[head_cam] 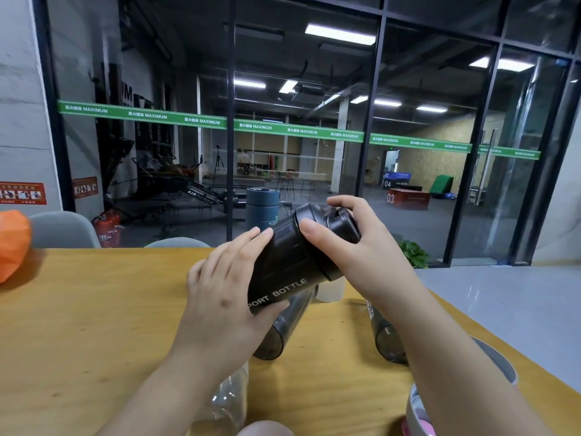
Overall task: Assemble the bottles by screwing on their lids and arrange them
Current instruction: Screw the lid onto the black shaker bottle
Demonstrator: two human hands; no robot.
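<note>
Both hands [226,287] grip bottle [292,262] and lid [330,221].

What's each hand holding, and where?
Left hand grips the black bottle by its body; right hand grips its lid.

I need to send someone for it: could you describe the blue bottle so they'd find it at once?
Start at the wooden table and look to its far edge, before the glass wall. The blue bottle stands upright there, lid on, unlike the dark bottles lying nearer.
</note>
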